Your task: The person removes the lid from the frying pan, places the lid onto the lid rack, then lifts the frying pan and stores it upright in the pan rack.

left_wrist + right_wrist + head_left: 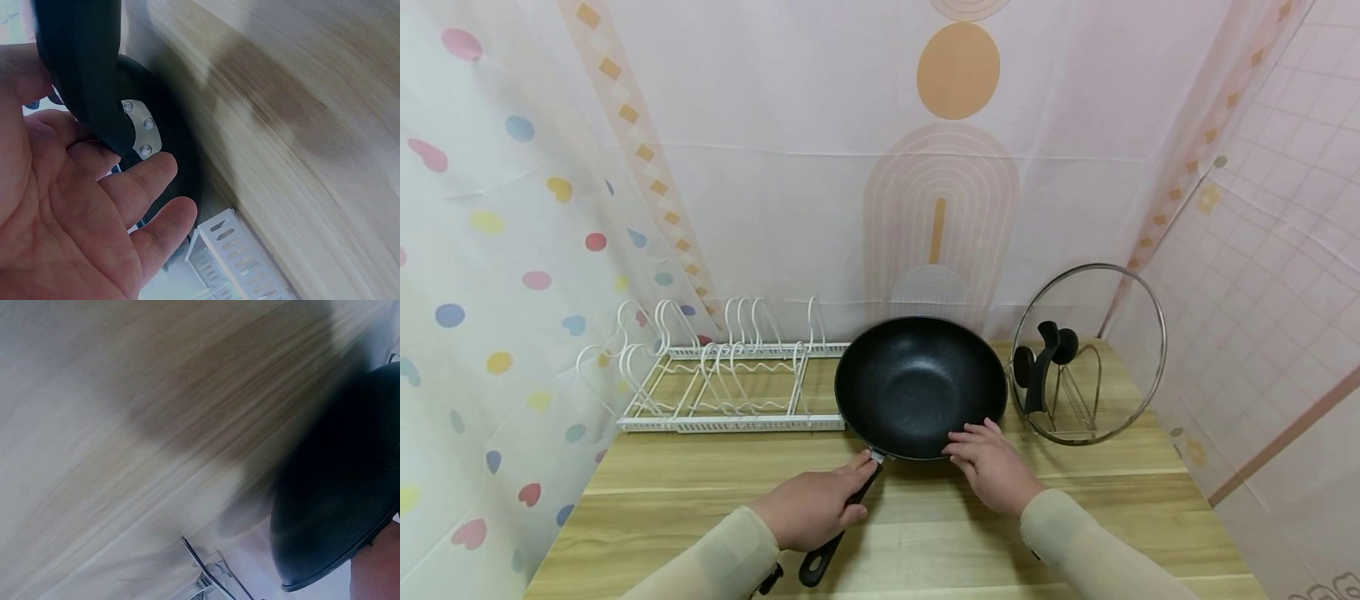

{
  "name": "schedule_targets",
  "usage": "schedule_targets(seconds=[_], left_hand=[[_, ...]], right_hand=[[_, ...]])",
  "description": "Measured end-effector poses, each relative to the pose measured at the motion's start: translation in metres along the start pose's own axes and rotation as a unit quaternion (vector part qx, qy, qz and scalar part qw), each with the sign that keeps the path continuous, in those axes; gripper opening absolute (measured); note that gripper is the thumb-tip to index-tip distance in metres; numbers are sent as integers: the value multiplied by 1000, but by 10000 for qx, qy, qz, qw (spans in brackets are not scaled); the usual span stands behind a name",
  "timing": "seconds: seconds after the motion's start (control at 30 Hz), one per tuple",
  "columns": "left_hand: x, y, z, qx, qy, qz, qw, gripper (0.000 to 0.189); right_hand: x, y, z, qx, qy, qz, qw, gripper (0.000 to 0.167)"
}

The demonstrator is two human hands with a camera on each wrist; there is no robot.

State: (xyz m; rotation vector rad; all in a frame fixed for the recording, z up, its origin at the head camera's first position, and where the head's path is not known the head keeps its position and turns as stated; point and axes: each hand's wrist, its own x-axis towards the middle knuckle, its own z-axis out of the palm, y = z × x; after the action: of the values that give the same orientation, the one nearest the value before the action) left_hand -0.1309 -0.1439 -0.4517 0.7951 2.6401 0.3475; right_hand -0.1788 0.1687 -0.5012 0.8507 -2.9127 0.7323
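Observation:
A black wok (pixel 921 392) with a long handle (pixel 823 560) stands at the middle of the table, its handle pointing toward me. My left hand (pixel 816 504) grips the handle close to the bowl. In the left wrist view that hand (pixel 81 194) has the handle (pixel 84 62) between thumb and fingers, and two fingers stick out loosely. A riveted metal plate (pixel 144 128) joins the handle to the wok. My right hand (pixel 992 467) rests its fairly straight fingers on the near right rim. Only a bit of it (pixel 375 569) shows beside the wok (pixel 344 469) in the right wrist view.
Left of the wok stands a white wire dish rack (pixel 722 423). On the right a glass lid (pixel 1162 333) with a black knob leans upright in a small wire stand (pixel 1099 383). Printed curtains (pixel 775 208) hang behind the wooden table (pixel 910 550).

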Motion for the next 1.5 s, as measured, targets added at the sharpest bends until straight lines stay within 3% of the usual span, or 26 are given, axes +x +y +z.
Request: schedule_targets(seconds=[0.37, 1.13, 1.5], left_hand=[[3, 2, 3, -59, -108, -66, 9999, 67], [7, 7, 6, 87, 7, 208, 9997, 70], [7, 10, 7, 63, -58, 197, 9998, 71]], right_hand=[[-1, 1, -2, -27, 97, 54, 9999, 22], [-1, 8, -2, 15, 256, 123, 9996, 20], [-1, 12, -2, -20, 289, 121, 9995, 20]])
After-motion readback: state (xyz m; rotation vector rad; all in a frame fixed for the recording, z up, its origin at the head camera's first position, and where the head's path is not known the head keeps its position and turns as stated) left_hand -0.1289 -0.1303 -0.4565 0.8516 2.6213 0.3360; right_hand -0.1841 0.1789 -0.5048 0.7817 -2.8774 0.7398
